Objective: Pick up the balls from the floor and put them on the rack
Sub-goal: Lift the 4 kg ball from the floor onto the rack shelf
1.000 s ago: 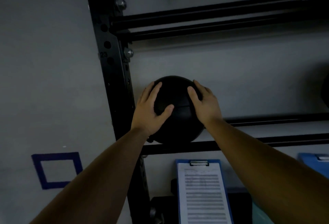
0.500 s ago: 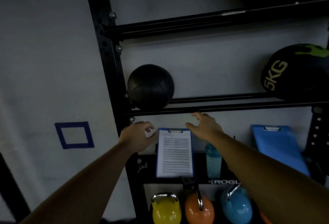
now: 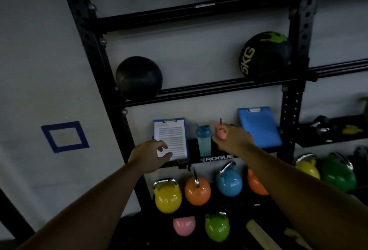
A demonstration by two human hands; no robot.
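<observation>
**Two balls up on the rack, both hands free**

The plain black ball (image 3: pixel 139 77) sits on the middle shelf of the rack (image 3: pixel 219 90), at the shelf's left end, against the left upright. At the right end of that shelf, beside the right upright, rests the 5KG ball (image 3: pixel 265 55) with its green markings. The two are well apart, with bare rail between them.

My left hand (image 3: pixel 148 155) hangs below that shelf in front of the white-paper clipboard (image 3: pixel 170 138), fingers loosely curled and holding nothing. My right hand (image 3: pixel 234 139) is out in front of the pink cup (image 3: pixel 220 130), also loosely curled and empty, as far as I can see. I can't tell if it brushes the cup. A teal bottle (image 3: pixel 203 140) stands between the clipboard and the cup, and a blue clipboard (image 3: pixel 259 126) leans at the right end of the lower shelf. The kettlebells (image 3: pixel 167 198) sit underneath.

I judge this ball's placement finished. Hardly any floor is in view and no loose ball shows there, so I can't say how many are left. If any are, the next step is to turn away and fetch one.
</observation>
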